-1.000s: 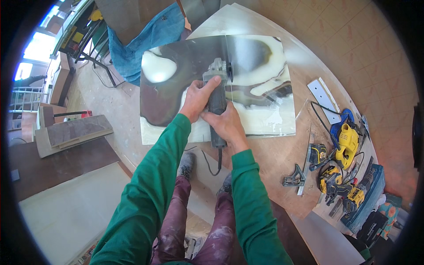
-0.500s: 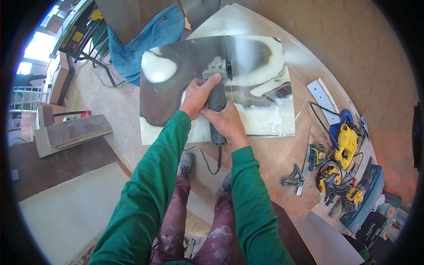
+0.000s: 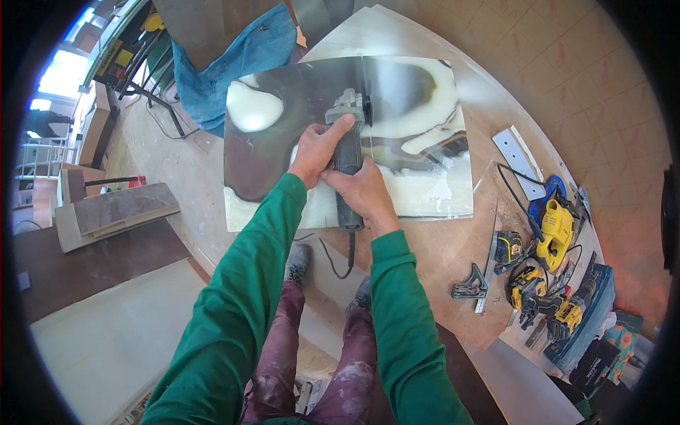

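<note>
Both my hands are wrapped round a dark grey angle grinder point(image 3: 348, 150). My left hand point(image 3: 319, 151) holds it near the metal gear head, with the thumb laid along the top. Closer to me, my right hand point(image 3: 365, 193) grips the rear of its body. The disc point(image 3: 367, 110) stands upright on the head's right side, over a glossy brown-and-white patterned slab point(image 3: 262, 166). A thin line runs across the slab from its far edge toward the disc. Whether the disc touches the slab I cannot tell. A black cord point(image 3: 351, 256) hangs from the grinder's tail over the near edge.
At the right of the board table point(image 3: 443, 265) lie a combination square point(image 3: 476, 285), a tape measure point(image 3: 508, 246), a yellow power tool point(image 3: 556, 230) and cordless drills point(image 3: 528, 287). A white strip point(image 3: 517, 161) lies beyond them. A blue cloth point(image 3: 230, 64) drapes at the far left.
The grinder and both hands have shifted very slightly away from me, up along the slab. My grip stays the same.
</note>
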Motion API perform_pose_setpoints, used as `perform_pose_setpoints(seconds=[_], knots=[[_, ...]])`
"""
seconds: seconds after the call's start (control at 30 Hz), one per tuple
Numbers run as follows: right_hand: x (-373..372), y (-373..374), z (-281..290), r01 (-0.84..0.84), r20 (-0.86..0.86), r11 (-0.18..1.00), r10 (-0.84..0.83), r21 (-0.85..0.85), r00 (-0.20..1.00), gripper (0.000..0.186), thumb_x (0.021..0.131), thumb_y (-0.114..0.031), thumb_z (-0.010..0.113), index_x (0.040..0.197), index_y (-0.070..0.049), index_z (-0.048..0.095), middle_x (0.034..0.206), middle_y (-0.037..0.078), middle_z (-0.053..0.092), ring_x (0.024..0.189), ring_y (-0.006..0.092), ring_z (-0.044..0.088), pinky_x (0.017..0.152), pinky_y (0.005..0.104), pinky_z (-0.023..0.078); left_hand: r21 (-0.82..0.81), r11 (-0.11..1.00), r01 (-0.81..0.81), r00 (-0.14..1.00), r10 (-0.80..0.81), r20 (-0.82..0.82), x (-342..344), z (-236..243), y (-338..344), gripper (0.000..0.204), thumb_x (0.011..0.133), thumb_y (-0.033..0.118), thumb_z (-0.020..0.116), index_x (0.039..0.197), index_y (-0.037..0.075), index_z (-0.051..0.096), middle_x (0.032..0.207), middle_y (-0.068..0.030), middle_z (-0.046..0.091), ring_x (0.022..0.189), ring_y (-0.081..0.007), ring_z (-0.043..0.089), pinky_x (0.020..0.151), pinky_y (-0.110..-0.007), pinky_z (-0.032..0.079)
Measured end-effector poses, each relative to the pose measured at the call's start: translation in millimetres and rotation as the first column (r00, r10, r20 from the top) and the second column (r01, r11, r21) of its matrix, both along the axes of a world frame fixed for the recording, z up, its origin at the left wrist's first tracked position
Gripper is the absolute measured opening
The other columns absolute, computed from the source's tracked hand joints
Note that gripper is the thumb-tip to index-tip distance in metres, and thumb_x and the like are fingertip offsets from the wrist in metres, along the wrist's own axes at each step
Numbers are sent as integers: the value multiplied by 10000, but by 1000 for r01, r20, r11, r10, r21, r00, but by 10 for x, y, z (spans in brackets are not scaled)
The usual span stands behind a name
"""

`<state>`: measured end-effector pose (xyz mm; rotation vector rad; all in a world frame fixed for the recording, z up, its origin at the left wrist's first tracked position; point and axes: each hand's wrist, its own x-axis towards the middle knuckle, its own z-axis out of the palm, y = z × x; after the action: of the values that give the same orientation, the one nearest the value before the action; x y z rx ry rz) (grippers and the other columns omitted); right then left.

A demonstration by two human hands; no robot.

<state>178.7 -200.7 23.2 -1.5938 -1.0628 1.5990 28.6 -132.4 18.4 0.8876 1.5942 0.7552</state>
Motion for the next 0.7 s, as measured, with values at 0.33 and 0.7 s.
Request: perform_pose_setpoints(seconds=[0.33,0.7], knots=[[13,-5,-41,11,-32,1000,-11,7,999,797,826,-414,972,1347,112,675,1233,270,815,1129,377,816,981,449,620,15,1000,-12,1000,11,22,43,27,-22,1111,882,743,913,1390,-203,629,1228,-236,749,1079,-260,774,925,-382,644],[37,-289,-126,-23,31,999,22,29,999,891,846,-473,983,1407,117,621,1304,283,795,1200,395,803,1031,467,616,48,999,-12,999,10,37,49,-59,-288,1097,887,730,919,1431,-168,602,1265,-214,738,1132,-240,753,976,-371,628]])
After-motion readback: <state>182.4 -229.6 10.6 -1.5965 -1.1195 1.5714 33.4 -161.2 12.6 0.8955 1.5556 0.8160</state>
